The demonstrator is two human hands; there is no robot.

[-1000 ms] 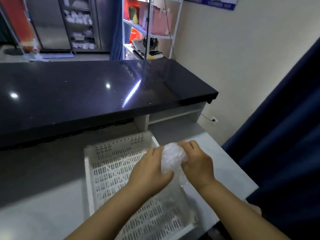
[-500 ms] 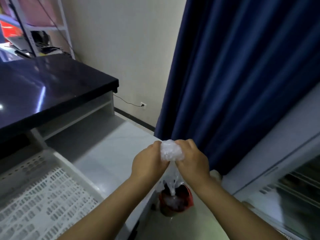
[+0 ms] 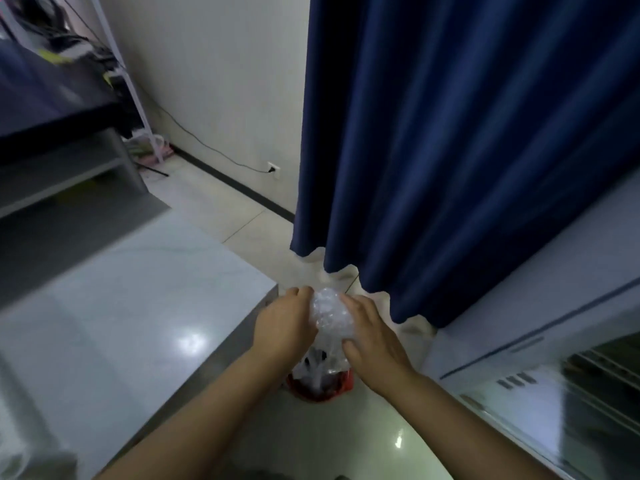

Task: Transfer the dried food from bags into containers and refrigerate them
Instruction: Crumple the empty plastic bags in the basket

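A crumpled clear plastic bag [image 3: 327, 315] is squeezed into a ball between both my hands. My left hand [image 3: 284, 323] grips its left side and my right hand [image 3: 372, 336] wraps over its right side. A loose tail of the bag hangs down below my hands. Directly beneath them on the floor stands a red bin [image 3: 320, 386] with plastic inside. My hands are past the right corner of the white counter [image 3: 131, 306]. No container of dried food is in view.
A dark blue curtain [image 3: 450, 150] hangs just beyond my hands. A glass-fronted fridge [image 3: 571, 375] stands at the right. The black countertop [image 3: 45, 98] and a metal shelf rack [image 3: 114, 64] are at the left; a cable runs to a wall socket [image 3: 273, 169].
My view has swung right and down, away from the white slotted tray toward the floor. Both hands carried the balled bag off the counter and now hold it over the red bin.
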